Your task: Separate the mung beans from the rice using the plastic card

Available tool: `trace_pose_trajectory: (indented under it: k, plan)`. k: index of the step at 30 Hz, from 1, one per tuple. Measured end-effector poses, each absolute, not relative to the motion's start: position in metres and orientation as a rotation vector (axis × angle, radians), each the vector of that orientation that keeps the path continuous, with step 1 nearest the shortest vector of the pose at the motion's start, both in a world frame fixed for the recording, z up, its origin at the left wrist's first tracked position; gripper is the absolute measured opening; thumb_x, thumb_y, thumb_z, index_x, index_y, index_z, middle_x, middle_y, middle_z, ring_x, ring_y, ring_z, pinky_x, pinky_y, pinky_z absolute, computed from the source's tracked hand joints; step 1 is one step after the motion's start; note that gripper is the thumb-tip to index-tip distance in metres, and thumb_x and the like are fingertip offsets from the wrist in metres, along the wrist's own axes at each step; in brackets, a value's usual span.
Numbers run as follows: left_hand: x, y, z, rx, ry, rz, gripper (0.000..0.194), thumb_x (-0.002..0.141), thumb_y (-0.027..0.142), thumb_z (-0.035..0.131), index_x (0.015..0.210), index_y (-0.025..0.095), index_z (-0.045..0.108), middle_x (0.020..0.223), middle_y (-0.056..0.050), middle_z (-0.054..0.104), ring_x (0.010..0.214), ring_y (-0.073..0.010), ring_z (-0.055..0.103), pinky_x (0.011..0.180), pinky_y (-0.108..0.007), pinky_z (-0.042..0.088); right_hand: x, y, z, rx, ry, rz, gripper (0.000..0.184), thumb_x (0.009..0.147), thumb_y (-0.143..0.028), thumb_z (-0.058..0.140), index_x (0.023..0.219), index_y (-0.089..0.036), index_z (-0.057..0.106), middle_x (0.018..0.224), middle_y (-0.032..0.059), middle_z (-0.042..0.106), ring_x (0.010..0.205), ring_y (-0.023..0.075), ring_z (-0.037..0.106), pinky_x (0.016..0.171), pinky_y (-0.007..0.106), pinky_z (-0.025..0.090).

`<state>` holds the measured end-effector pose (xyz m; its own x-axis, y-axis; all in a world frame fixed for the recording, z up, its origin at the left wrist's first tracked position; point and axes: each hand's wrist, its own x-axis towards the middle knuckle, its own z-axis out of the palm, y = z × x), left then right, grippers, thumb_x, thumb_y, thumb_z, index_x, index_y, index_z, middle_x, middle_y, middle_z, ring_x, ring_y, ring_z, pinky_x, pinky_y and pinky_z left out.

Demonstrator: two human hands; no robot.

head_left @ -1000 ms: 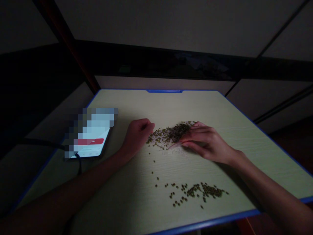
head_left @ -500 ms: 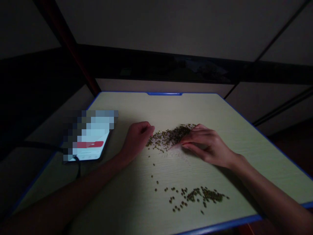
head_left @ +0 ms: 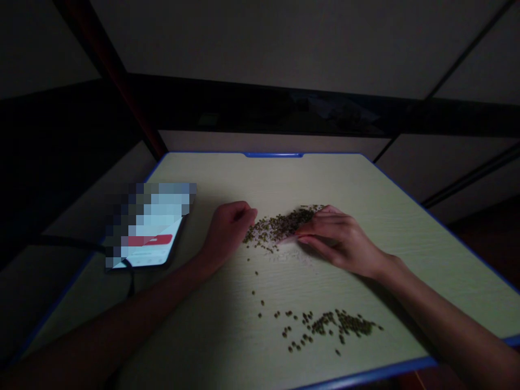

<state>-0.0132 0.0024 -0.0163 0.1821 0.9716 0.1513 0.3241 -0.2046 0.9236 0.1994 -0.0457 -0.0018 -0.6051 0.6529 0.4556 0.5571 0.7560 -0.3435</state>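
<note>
On the pale tabletop [head_left: 244, 179] lies a far pile of small greenish-brown seeds or beans [head_left: 280, 223], spread between my two hands. My left hand [head_left: 229, 225] is curled into a loose fist at the pile's left end; whether its fingers hold anything is hidden. My right hand [head_left: 341, 235] is at the pile's right end, thumb and fingers pinched together. From that pinch a thin, pale, see-through strip [head_left: 287, 240] points left along the pile's near edge. Nearer the front lies a second group of the same seeds [head_left: 353, 323], with several strays to its left.
A lit phone [head_left: 152, 252], partly pixelated, lies at the table's left side with a dark cable [head_left: 130, 276] beside it. Fine pale marks [head_left: 290, 257] show just in front of the far pile. A blue edge [head_left: 274, 155] borders the table; dark cabinet panels stand behind it.
My right hand has shifted slightly left, with the pale strip at the near edge of the far pile. My left hand stays where it was.
</note>
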Motion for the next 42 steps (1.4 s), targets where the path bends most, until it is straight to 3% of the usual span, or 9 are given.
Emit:
trace_pose_trajectory:
  k: [10, 23, 42]
  plan:
    - [-0.0134, 0.0032, -0.0177, 1.687, 1.254, 1.04, 0.026, 0.069, 0.029, 0.047, 0.046, 0.017, 0.045, 0.035, 0.007, 0.034, 0.036, -0.0054, 0.03, 0.042, -0.021, 0.024, 0.205, -0.0464, 0.0023, -0.845, -2.435, 0.3, 0.014, 0.085, -0.015, 0.054, 0.092, -0.022, 0.064, 0.08, 0.0007, 0.07, 0.072, 0.0142, 0.06, 0.076, 0.032, 0.037]
    - [-0.0127, 0.0029, -0.0166, 1.663, 1.255, 1.026, 0.025, 0.069, 0.028, 0.048, 0.046, 0.018, 0.046, 0.035, 0.007, 0.035, 0.036, -0.0057, 0.031, 0.041, -0.021, 0.024, 0.2055, -0.048, 0.0045, -0.789, -2.468, 0.31, 0.012, 0.085, -0.017, 0.054, 0.085, -0.015, 0.066, 0.07, 0.0048, 0.069, 0.067, 0.0159, 0.059, 0.072, 0.034, 0.038]
    - [-0.0125, 0.0019, -0.0146, 1.658, 1.261, 1.027, 0.026, 0.069, 0.028, 0.048, 0.045, 0.017, 0.046, 0.036, 0.007, 0.035, 0.036, -0.0061, 0.031, 0.041, -0.022, 0.023, 0.2024, -0.0474, -0.0002, -0.862, -2.429, 0.219, 0.011, 0.085, -0.015, 0.053, 0.091, -0.02, 0.062, 0.077, 0.0018, 0.069, 0.07, 0.014, 0.06, 0.075, 0.032, 0.038]
